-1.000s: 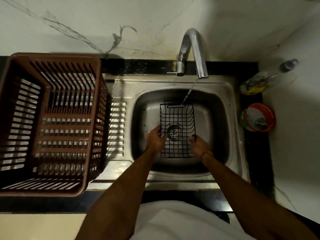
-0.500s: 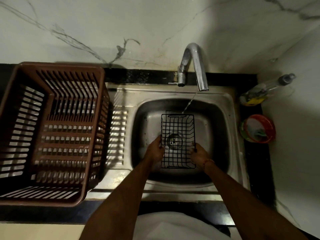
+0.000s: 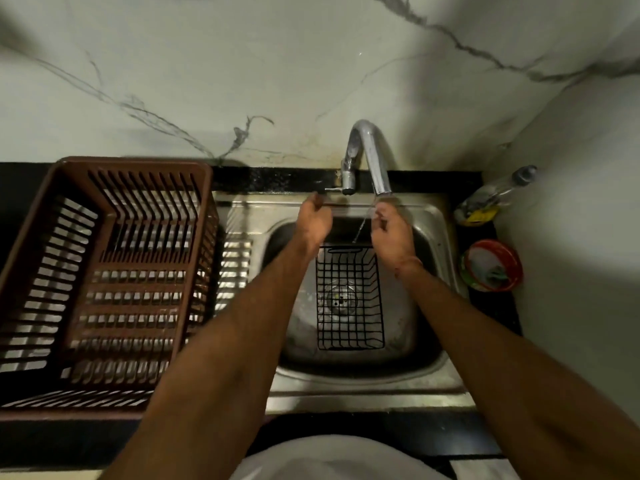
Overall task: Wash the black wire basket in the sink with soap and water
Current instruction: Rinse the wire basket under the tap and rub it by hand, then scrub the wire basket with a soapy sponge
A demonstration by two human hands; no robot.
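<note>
The black wire basket (image 3: 349, 299) lies on the floor of the steel sink (image 3: 433, 362), over the drain, with no hand on it. My left hand (image 3: 314, 221) is up at the back rim, its curled fingertips right by the small lever (image 3: 330, 191) of the tap (image 3: 372, 157); whether they grip the lever is hidden. My right hand (image 3: 393, 235) hovers under the spout with loosely curled fingers, holding nothing. A thin stream of water (image 3: 360, 230) falls between the two hands onto the basket's far end.
A large brown plastic slatted crate (image 3: 104, 282) stands on the drainboard at the left. On the right ledge are a clear bottle with a yellow label (image 3: 491, 199) and a red round tub (image 3: 491, 265). A marble wall rises behind.
Both hands let go of the basket's sides and moved up to the tap, the left towards the lever and the right under the spout. The basket stays in the sink.
</note>
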